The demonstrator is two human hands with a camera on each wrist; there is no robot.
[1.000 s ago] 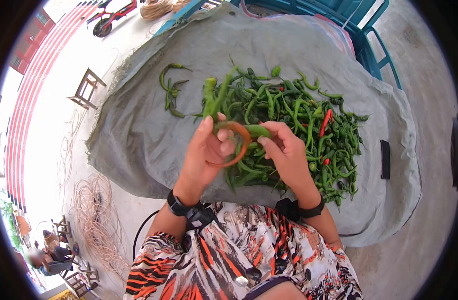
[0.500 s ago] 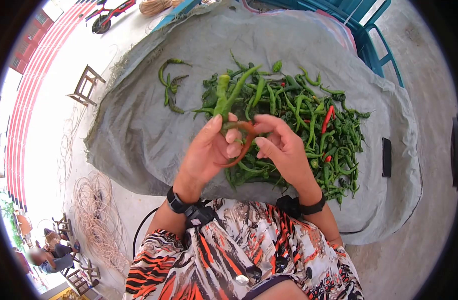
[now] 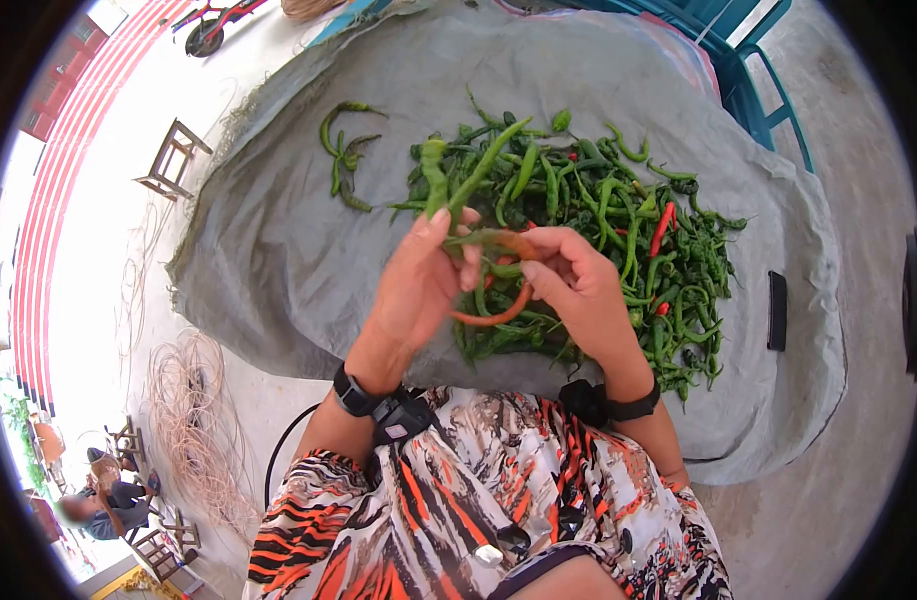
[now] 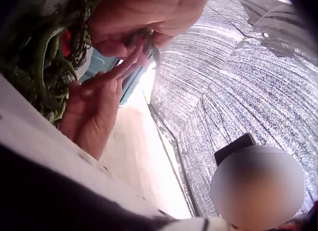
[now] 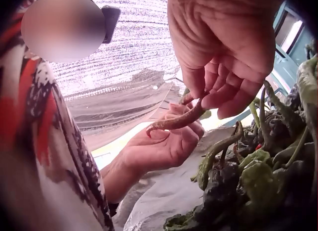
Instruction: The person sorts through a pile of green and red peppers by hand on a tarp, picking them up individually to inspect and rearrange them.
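Left of the fingers of the left hand (image 3: 410,290), about four slender curved green chillies (image 3: 356,107) are laid on a grey woven sheet (image 3: 268,270), and two long green peppers (image 3: 488,165) are held by its narrowed thumb and fingers; on the black wrist device (image 3: 410,413) below, one small pale label (image 3: 397,432) is too tiny to be read. Between both hands, one curved reddish-brown chilli (image 5: 175,123) is pinched by the right hand's (image 3: 586,300) thumb and fingers. Around and beyond those fingers, an uncounted green chilli heap (image 3: 628,240) is spread, and one flat black rectangular slab (image 3: 776,311) is seen farther right.
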